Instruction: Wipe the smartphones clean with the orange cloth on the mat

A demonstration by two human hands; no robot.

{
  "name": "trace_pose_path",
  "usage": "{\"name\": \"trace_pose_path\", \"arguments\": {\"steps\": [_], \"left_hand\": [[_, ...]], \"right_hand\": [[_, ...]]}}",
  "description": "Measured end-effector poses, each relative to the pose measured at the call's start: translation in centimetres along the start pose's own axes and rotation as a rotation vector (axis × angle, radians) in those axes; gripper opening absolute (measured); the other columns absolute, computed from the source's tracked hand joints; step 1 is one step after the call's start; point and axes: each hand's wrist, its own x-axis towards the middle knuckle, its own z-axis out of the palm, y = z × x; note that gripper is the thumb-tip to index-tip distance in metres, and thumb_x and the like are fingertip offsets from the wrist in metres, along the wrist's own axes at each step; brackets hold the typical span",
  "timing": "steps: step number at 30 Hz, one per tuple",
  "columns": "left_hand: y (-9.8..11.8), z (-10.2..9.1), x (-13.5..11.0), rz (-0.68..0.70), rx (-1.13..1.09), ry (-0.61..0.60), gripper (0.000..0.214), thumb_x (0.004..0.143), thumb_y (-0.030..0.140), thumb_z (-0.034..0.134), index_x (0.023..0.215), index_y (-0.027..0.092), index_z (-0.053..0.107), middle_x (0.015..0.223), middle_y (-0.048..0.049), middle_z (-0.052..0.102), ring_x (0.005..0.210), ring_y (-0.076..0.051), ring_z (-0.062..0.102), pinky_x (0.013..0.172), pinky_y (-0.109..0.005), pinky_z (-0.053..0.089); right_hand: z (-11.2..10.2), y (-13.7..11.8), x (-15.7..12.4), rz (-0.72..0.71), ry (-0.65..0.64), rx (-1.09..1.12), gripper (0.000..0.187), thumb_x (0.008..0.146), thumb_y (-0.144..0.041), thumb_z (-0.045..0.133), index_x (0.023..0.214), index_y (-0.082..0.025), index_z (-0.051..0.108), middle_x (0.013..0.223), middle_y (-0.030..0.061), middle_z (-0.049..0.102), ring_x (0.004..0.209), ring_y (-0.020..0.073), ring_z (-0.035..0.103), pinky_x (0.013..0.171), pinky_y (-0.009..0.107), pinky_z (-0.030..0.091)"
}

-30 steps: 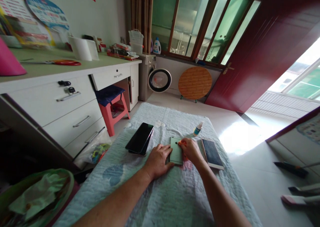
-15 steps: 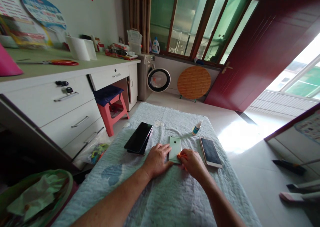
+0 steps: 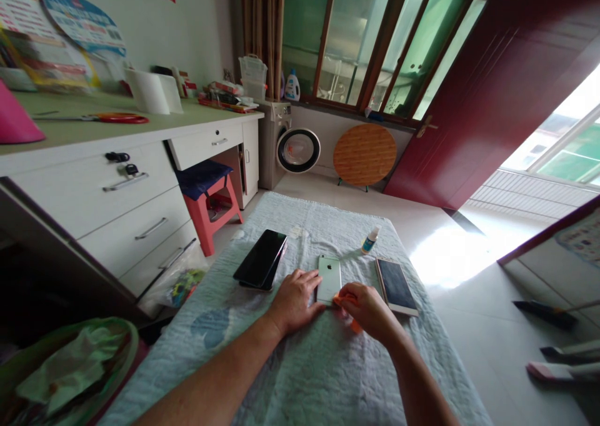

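Note:
A silver-backed phone [image 3: 330, 272] lies face down on the light blue quilted cover, its dark logo showing. My left hand [image 3: 296, 296] steadies it from the left, fingers along the side and thumb by the lower edge. In my right hand [image 3: 365, 306] an orange cloth [image 3: 356, 326] is pinched, its edge against the phone's lower right part; most of the cloth is hidden under the fingers. To the left, a black phone [image 3: 261, 258] rests tilted on another device. A white-framed phone [image 3: 396, 285] lies face up on the right, and a small spray bottle [image 3: 370, 240] stands beyond it.
The quilted cover [image 3: 300, 376] spreads under everything. Left of it are a white desk [image 3: 117, 207] with drawers, a red stool [image 3: 210, 217] and a green-rimmed bin [image 3: 129, 332]. Farther back are a washing machine [image 3: 272, 157] and a round wooden tabletop [image 3: 364, 154].
My right hand has shifted slightly right, carrying the orange cloth toward the phone's lower right edge. More of the cloth shows below the hand. My left hand stays in place.

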Motion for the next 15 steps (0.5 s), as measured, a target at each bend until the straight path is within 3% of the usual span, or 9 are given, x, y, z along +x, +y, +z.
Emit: {"name": "trace_pose_path", "arguments": {"steps": [3,7,15], "left_hand": [[0.0,-0.1,0.0,0.002,-0.002,-0.006,0.057,0.079,0.042,0.071,0.13,0.018,0.059,0.139,-0.0092,0.056,0.12,-0.029,0.051,0.105,-0.042,0.041],[0.2,-0.2,0.1,-0.002,-0.004,-0.009,0.058,0.079,0.04,0.071,0.13,0.018,0.059,0.139,-0.0091,0.056,0.12,-0.029,0.051,0.105,-0.041,0.041],[0.0,-0.1,0.1,-0.002,-0.016,-0.016,0.057,0.081,0.044,0.068,0.131,0.017,0.059,0.14,-0.0098,0.055,0.122,-0.029,0.05,0.107,-0.042,0.04]], "right_hand": [[0.6,0.3,0.2,-0.031,0.069,-0.065,0.014,0.083,-0.018,0.055,0.076,-0.017,0.067,0.078,0.0019,0.065,0.072,0.0128,0.058,0.067,0.022,0.036],[1.4,0.8,0.3,-0.056,0.061,-0.138,0.016,0.079,-0.009,0.052,0.079,-0.017,0.066,0.083,0.0018,0.062,0.074,0.0117,0.056,0.069,0.021,0.035],[2.6,-0.3,0.4,-0.11,0.093,-0.151,0.017,0.085,-0.009,0.051,0.081,-0.018,0.065,0.087,0.0024,0.058,0.079,0.0121,0.054,0.073,0.021,0.037]]}}
